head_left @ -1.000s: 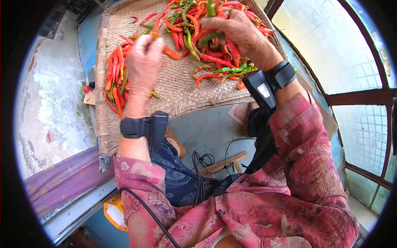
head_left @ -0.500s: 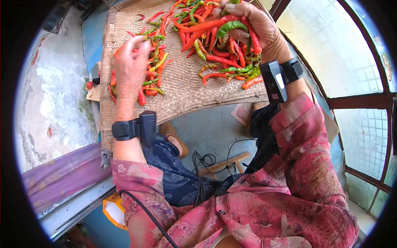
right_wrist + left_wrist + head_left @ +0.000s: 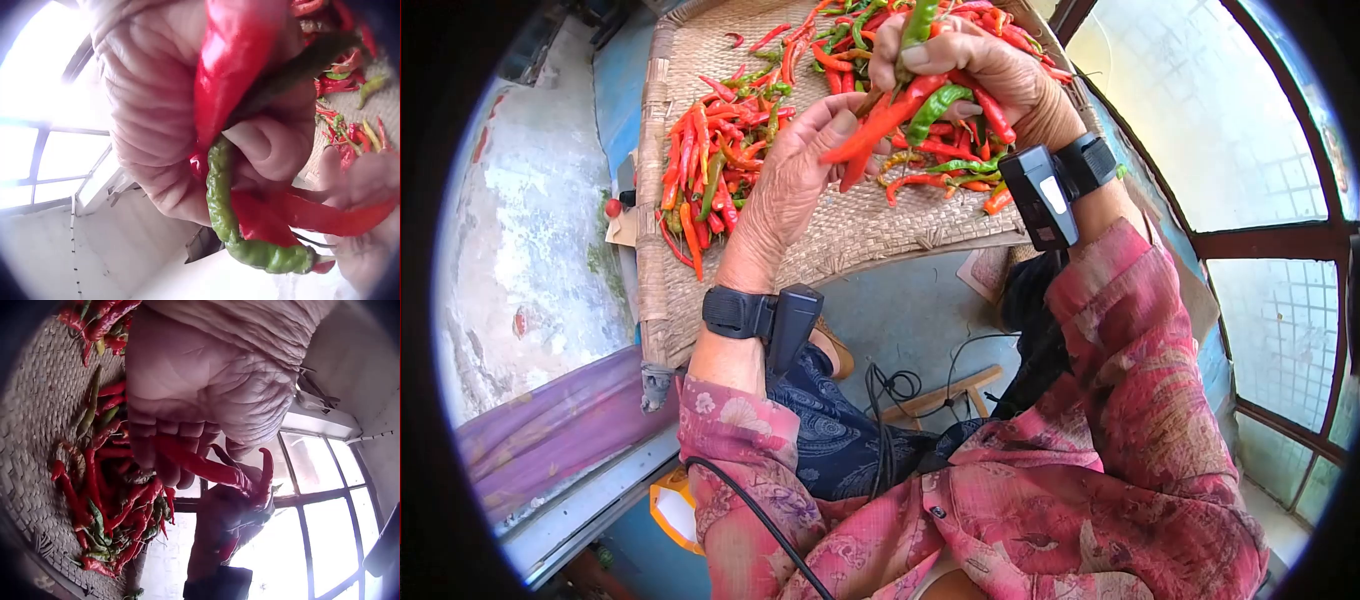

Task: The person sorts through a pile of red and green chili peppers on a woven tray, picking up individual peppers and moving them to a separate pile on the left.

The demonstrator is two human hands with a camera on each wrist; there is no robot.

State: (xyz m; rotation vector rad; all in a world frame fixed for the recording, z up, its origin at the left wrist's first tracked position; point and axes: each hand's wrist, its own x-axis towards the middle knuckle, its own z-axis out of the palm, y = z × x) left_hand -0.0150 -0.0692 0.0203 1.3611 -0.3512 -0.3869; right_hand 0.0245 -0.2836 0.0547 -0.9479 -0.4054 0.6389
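My right hand (image 3: 990,75) grips several chili peppers at once. A long red chili pepper (image 3: 890,118) juts from it toward the left, with a curled green chili pepper (image 3: 938,112) hanging beside it. Another green chili pepper (image 3: 918,30) sticks up past the thumb. In the right wrist view, the thumb presses by a dark green pepper (image 3: 294,69) and a glossy red one (image 3: 228,62). Close by, my left hand (image 3: 785,190) has its fingers loosely bent, right at the long red pepper's tip. Its fingers (image 3: 165,465) lie behind that pepper in the left wrist view, thumb apart.
The woven tray (image 3: 850,220) bears a heap of red and green peppers (image 3: 720,150) on the left and another pile (image 3: 960,165) under my right hand. Windows (image 3: 1270,310) stand at the right. Below are a wooden stool (image 3: 940,390) and dark cables (image 3: 890,385).
My left hand goes from carrying an orange-red pepper to the left heap, where it is without it, and back right to the bunch. My right hand keeps its peppers.
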